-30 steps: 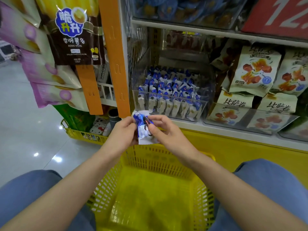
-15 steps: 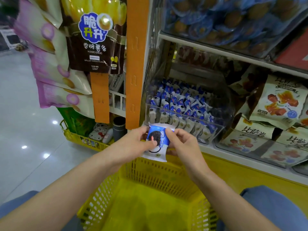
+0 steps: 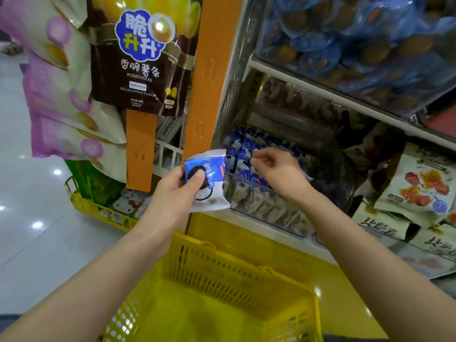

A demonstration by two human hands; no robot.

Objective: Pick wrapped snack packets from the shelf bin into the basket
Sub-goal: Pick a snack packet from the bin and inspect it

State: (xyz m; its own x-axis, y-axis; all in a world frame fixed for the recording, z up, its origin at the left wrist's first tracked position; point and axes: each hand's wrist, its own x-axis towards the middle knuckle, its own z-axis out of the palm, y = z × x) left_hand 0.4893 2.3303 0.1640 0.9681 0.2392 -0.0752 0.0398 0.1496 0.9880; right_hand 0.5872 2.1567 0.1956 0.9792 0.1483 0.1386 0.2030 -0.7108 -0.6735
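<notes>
My left hand (image 3: 176, 193) holds a blue-and-white wrapped snack packet (image 3: 211, 186) upright, thumb pressed on its front, just left of the clear shelf bin (image 3: 328, 193). The bin is filled with several more blue-and-white packets (image 3: 246, 154). My right hand (image 3: 277, 170) reaches over the bin's front wall, fingers loosely curled above the packets and holding nothing that I can see. A yellow plastic basket (image 3: 222, 275) sits below both hands, and I see nothing in it.
An orange shelf post (image 3: 209, 77) stands left of the bin, with hanging potato-stick bags (image 3: 140, 58) beside it. Bags of dried fruit (image 3: 417, 183) lie right of the bin. A shelf above carries blue-wrapped items (image 3: 357, 45). Another yellow basket (image 3: 103, 211) stands on the floor at left.
My right hand has let go of the packet and moved right, over the bin. The left hand now holds the packet alone. The camera has moved closer to the shelf.
</notes>
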